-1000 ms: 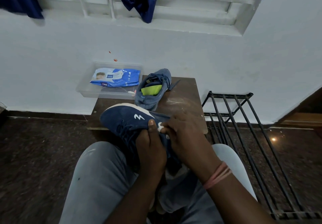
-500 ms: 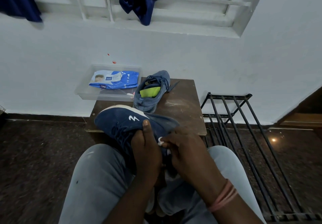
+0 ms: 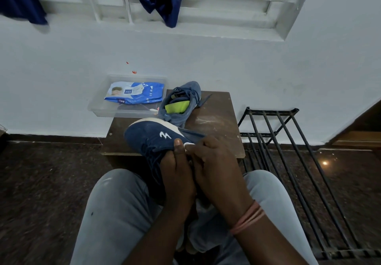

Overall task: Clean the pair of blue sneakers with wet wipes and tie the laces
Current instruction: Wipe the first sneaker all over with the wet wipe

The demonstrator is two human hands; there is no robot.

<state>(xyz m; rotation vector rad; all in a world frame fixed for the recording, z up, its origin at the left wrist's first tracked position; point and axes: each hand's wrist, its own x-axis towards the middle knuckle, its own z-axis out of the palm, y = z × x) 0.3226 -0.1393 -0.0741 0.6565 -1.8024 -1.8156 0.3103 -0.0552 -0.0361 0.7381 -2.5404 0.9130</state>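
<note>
a seated person holds a dark blue sneaker [image 3: 156,139] over the lap, toe pointing up and to the left, its white sole edge turned toward the wall. the left hand [image 3: 177,174] is wrapped around the shoe's midsection, thumb pressed on the upper just below the white logo. the right hand [image 3: 214,161] is curled over the heel end, fingers closed on a small white wad that looks like a wet wipe [image 3: 188,145], of which only a sliver shows beside the left thumb.

the second sneaker [image 3: 181,106], a lighter blue with a green insole showing, rests on the small brown table [image 3: 218,120] just beyond, laces loose. beside it, against the wall, a clear plastic tray [image 3: 99,108] holds the pack of wipes [image 3: 134,93]. a black metal rack [image 3: 288,153] lies on the floor to the right.

the step in hand appears to be wiping the side of the shoe near the heel. to do it well, the left grip should stay firm so the shoe does not twist, while the right hand rubs in short strokes along the fabric and the sole edge, folding the wipe to a fresh face once it soils. the laces on both shoes look untied, so tying is yet to come.
</note>
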